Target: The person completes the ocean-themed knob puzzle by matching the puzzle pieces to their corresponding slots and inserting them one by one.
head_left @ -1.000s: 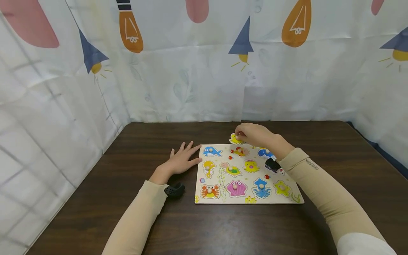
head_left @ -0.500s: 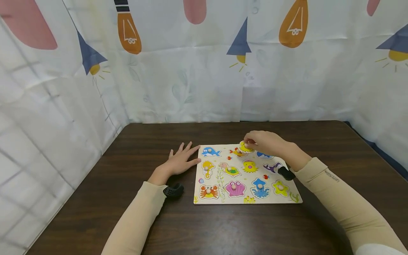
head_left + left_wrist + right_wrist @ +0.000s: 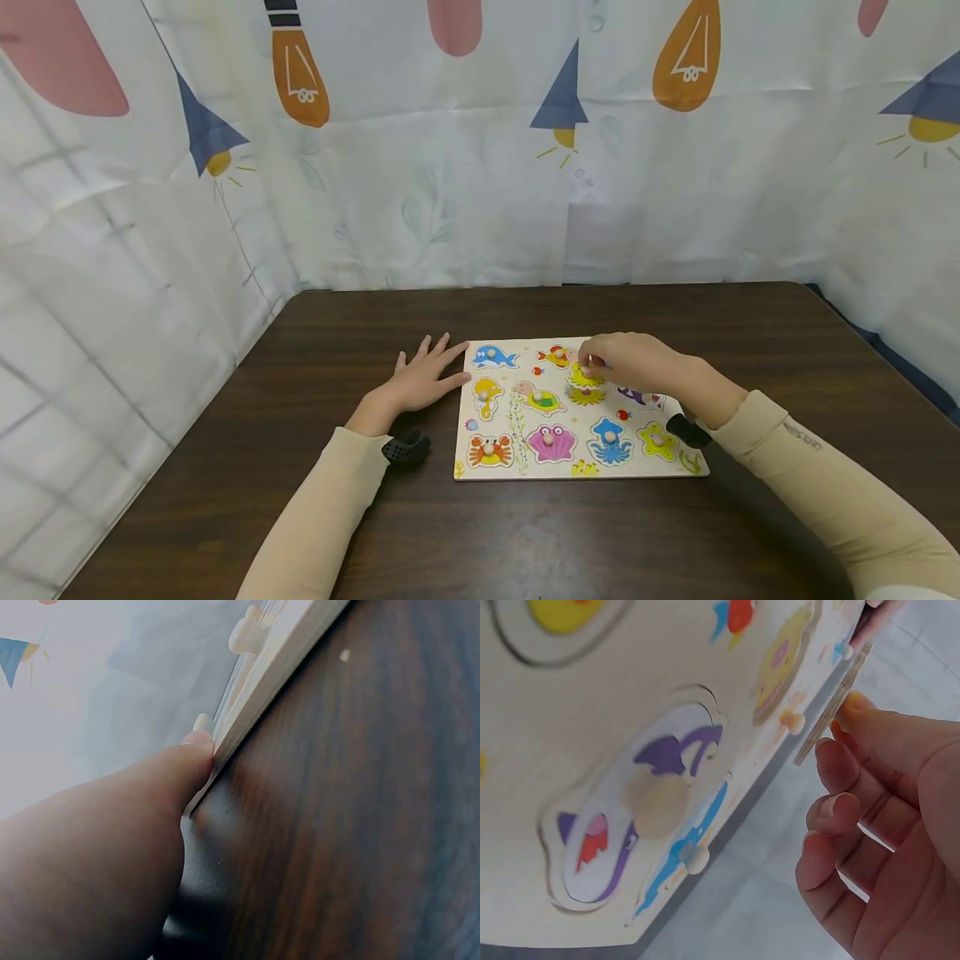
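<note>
My right hand (image 3: 633, 362) pinches a yellow sea-creature puzzle piece (image 3: 587, 375) between thumb and fingers. It holds the piece above the wooden peg puzzle board (image 3: 645, 469), overlapping the yellow octopus-like picture (image 3: 586, 397) in the second row. In the right wrist view the piece (image 3: 832, 709) shows edge-on, apart from the board face, and the other fingers (image 3: 840, 814) are loosely bent. My left hand (image 3: 420, 379) lies on the table with fingers spread, index finger and thumb at the board's left edge. In the left wrist view its thumb (image 3: 191, 754) touches that edge.
Pegged pieces sit in the board, among them a crab (image 3: 491, 451), a pink shell (image 3: 552, 443), a blue squid (image 3: 611, 442) and a green-yellow starfish (image 3: 657, 441). A dark wooden table (image 3: 375, 517) bears the board. A printed white curtain (image 3: 480, 208) hangs behind.
My right hand has carried the yellow piece from behind the board's far edge, forward and rightward, over the second row. My left hand has stayed at the left edge.
</note>
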A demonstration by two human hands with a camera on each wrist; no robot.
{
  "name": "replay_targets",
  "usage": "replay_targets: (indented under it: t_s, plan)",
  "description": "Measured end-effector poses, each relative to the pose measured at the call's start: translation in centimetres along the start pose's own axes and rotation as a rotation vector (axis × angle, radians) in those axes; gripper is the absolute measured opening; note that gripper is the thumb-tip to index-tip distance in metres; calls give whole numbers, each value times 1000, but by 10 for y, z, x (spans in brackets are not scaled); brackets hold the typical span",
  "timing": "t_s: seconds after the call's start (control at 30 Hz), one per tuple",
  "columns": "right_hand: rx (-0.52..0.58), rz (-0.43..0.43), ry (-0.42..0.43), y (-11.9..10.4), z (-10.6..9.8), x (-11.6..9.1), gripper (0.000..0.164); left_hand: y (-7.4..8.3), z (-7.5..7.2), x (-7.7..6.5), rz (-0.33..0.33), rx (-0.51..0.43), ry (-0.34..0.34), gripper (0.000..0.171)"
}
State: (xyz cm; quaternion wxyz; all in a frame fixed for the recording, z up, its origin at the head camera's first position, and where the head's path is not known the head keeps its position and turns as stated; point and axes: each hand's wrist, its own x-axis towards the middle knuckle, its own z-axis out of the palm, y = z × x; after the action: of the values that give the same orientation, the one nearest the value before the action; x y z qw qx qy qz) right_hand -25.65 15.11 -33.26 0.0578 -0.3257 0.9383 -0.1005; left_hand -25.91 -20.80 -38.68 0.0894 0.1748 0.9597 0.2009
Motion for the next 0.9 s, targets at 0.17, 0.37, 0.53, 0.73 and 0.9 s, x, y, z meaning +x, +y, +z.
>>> replay_targets:
  t_s: [0.17, 0.37, 0.53, 0.73, 0.9]
  plan:
    - [-8, -26, -9, -2, 3, -3, 13, 0, -1, -1, 0, -8, 2, 72]
    - [10, -29, -29, -3, 6, -3, 9, -2, 0, 0, -4, -8, 3, 72]
    - [20, -40, -42, -1, 9, -4, 5, -2, 1, 1, -5, 0, 4, 72]
    - [12, -34, -44, -1, 11, -4, 6, -4, 2, 3, -4, 6, 5, 73]
    - [8, -40, -45, -2, 11, -3, 5, -4, 2, 3, -6, 5, 5, 72]
